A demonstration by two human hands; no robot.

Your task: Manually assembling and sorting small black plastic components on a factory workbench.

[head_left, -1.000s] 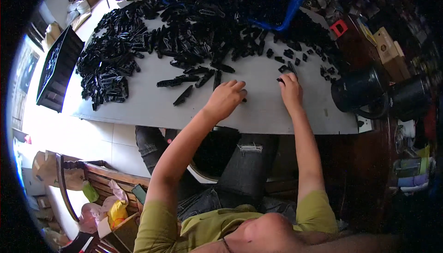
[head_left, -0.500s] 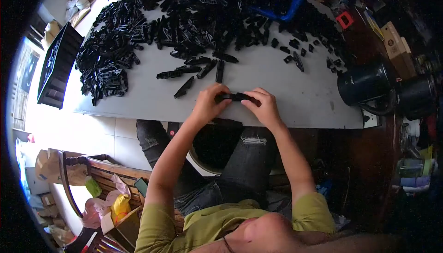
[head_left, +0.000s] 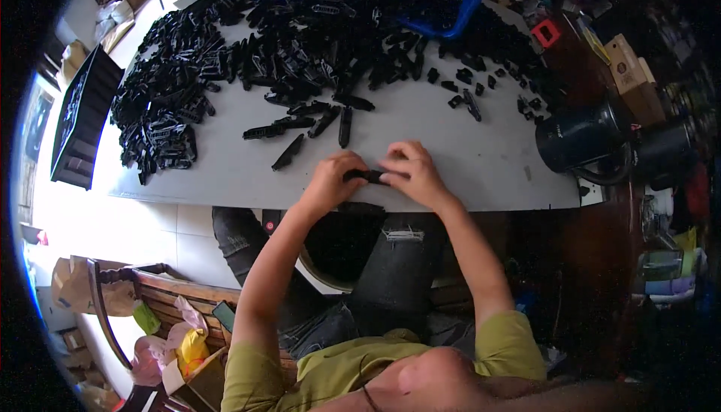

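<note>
Because the black part is held near the worktop's front edge, presumably for easy reach, the left hand pinches its left end while the right hand, fingers parted, meets its right, grip unclear.

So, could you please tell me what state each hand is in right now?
Left hand: closed, holding a black part.
Right hand: at the black part's right end; whether it grips cannot be told.
</note>
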